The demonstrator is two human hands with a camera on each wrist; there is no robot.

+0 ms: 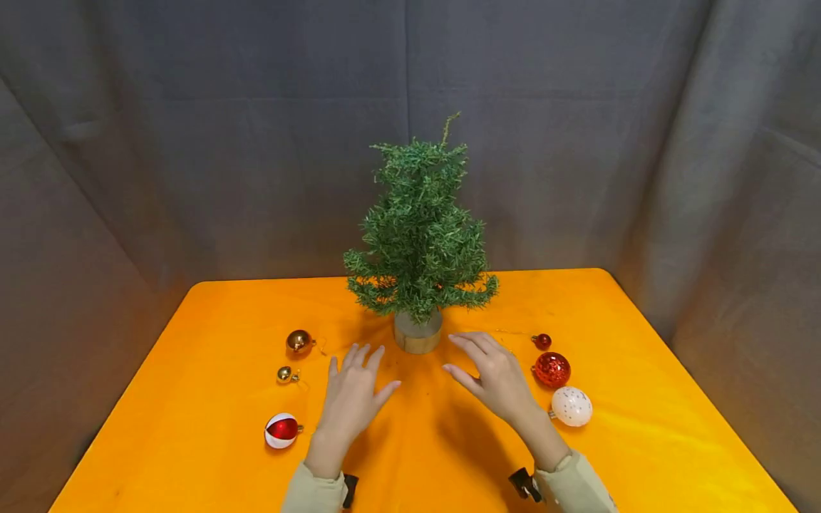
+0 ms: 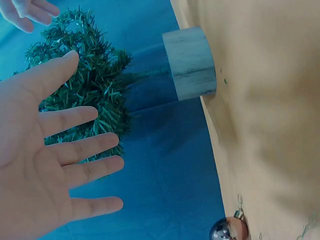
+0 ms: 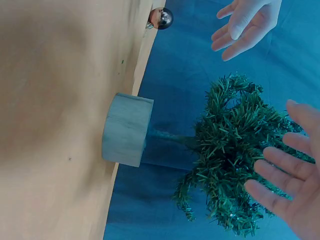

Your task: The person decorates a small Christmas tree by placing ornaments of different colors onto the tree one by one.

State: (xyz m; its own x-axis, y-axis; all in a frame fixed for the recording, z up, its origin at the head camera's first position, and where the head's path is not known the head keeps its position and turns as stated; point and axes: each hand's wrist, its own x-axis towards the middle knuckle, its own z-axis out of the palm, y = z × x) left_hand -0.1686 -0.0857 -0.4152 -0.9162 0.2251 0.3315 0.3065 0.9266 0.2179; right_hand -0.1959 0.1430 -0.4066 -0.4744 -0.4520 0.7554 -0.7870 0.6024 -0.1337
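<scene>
A small artificial Christmas tree (image 1: 423, 228) stands upright on its round wooden base (image 1: 418, 333) at the middle of the table. In front of it and to the left, my left hand (image 1: 351, 399) hovers with spread, straight fingers; its bare palm shows in the left wrist view. My right hand (image 1: 497, 374) is held in front and to the right, fingers extended and slightly bent, nothing in it. Left of the left hand lie a large gold ball (image 1: 298, 342), a small gold ball (image 1: 285, 374) and a red-and-white ball (image 1: 281, 431).
Beyond the right hand lie a small red ball (image 1: 542, 341), a larger red glitter ball (image 1: 552, 370) and a white speckled ball (image 1: 571, 407). An orange cloth covers the table (image 1: 212, 342). Grey curtains (image 1: 269, 157) hang behind and at both sides.
</scene>
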